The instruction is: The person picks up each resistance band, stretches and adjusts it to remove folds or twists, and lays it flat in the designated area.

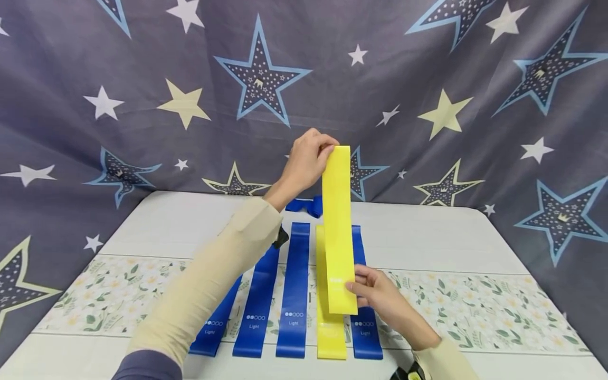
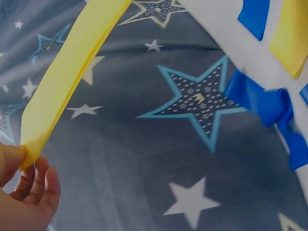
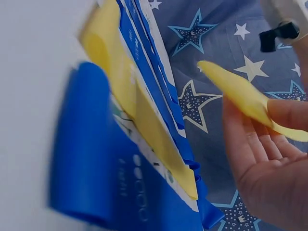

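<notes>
A yellow resistance band (image 1: 338,221), a flattened loop, hangs upright above the table. My left hand (image 1: 306,161) pinches its top end between thumb and fingers, which the left wrist view shows close up on the yellow band (image 2: 67,82). Lower down, my right hand (image 1: 380,293) holds the band's right edge, thumb in front and fingers behind. Behind it, a second yellow band (image 1: 331,340) lies flat on the table, partly covered. Blue bands marked "Light" lie beside it, one blue band (image 1: 293,285) to its left and another blue band (image 1: 367,338) to its right.
More blue bands (image 1: 254,316) lie in a row further left, partly under my left forearm. A crumpled blue band (image 1: 311,207) sits near the back edge of the white table (image 1: 427,232). A floral strip (image 1: 475,306) crosses the table; a star-patterned curtain (image 1: 380,95) hangs behind.
</notes>
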### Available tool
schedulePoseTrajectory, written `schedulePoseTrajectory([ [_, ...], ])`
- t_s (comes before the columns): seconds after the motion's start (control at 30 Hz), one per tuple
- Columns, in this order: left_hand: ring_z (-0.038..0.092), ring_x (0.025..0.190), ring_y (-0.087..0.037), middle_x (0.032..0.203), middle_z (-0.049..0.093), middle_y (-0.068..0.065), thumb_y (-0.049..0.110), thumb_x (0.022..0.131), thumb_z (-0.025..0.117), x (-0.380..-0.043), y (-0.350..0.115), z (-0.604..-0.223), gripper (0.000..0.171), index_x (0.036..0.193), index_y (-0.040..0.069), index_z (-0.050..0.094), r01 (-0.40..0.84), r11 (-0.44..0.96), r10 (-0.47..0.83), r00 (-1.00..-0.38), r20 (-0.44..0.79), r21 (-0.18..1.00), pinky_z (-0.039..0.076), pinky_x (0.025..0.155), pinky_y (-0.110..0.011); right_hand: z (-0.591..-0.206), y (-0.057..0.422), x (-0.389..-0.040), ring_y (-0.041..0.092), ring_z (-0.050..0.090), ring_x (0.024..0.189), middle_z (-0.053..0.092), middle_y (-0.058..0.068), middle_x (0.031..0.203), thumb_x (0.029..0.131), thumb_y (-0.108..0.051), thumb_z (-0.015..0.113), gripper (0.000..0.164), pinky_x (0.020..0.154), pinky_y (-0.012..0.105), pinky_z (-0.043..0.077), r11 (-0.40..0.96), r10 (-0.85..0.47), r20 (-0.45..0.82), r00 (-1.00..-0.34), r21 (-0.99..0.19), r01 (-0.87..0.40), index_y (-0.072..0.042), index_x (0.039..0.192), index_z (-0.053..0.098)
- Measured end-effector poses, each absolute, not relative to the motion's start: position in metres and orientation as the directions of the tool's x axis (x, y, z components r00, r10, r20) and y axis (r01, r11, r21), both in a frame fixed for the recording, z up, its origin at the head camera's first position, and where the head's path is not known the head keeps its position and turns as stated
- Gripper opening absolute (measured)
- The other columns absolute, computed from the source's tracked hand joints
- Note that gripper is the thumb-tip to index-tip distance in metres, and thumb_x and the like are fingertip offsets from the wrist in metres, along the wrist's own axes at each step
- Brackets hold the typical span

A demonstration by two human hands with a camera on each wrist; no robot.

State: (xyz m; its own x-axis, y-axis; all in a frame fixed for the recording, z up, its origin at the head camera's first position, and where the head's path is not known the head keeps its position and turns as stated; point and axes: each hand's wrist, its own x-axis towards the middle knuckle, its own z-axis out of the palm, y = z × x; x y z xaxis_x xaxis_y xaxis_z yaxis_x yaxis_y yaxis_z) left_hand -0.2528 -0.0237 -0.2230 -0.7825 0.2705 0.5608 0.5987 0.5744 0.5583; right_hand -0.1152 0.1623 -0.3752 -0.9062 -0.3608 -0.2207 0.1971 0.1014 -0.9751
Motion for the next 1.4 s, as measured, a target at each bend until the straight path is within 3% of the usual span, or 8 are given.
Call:
schedulePoseTrajectory([
  [0.4, 0.065, 0.087, -0.019, 0.099, 0.070, -0.010, 0.012, 0.095, 0.058, -0.274, -0.009, -0.276, 0.018, 0.105, 0.003, 0.069, 0.477, 0.577, 0.278, -0.878, 0.389, 0.664, 0.054, 0.077, -0.026, -0.386, 0.183, -0.084, 0.022, 0.070, 0.089, 0.068, 0.013, 0.111, 0.093, -0.009, 0.055, 0.050, 0.067, 0.032, 0.058, 0.053, -0.364, -0.325, -0.873, -0.943, 0.330, 0.010, 0.136, 0.037],
  [0.7, 0.069, 0.070, -0.018, 0.090, 0.071, -0.011, 0.008, 0.091, 0.063, -0.279, 0.018, -0.314, 0.009, 0.093, 0.002, 0.070, 0.382, 0.501, 0.248, -0.923, 0.294, 0.777, 0.054, 0.058, -0.018, -0.394, 0.207, -0.072, 0.025, 0.070, 0.092, 0.068, 0.013, 0.112, 0.093, -0.012, 0.058, 0.054, 0.072, 0.034, 0.059, 0.053, -0.347, -0.393, -0.852, -0.915, 0.400, 0.010, 0.136, 0.036],
  [0.9, 0.069, 0.066, -0.018, 0.089, 0.071, -0.013, 0.003, 0.091, 0.059, -0.285, 0.029, -0.338, 0.011, 0.095, 0.000, 0.070, 0.322, 0.443, 0.266, -0.938, 0.221, 0.837, 0.054, 0.060, -0.019, -0.397, 0.219, -0.069, 0.025, 0.070, 0.090, 0.068, 0.011, 0.109, 0.092, -0.009, 0.058, 0.053, 0.068, 0.033, 0.059, 0.077, -0.339, -0.425, -0.839, -0.902, 0.426, 0.011, 0.135, 0.034],
  [1.4, 0.072, 0.075, -0.023, 0.090, 0.069, -0.016, -0.005, 0.087, 0.058, -0.288, 0.061, -0.391, 0.018, 0.099, -0.001, 0.069, 0.205, 0.395, 0.293, -0.952, 0.089, 0.895, 0.055, 0.063, -0.021, -0.406, 0.247, -0.058, 0.021, 0.067, 0.095, 0.067, 0.012, 0.112, 0.090, 0.000, 0.057, 0.062, 0.078, 0.040, 0.058, 0.155, -0.258, -0.506, -0.823, -0.863, 0.482, 0.015, 0.140, 0.023],
])
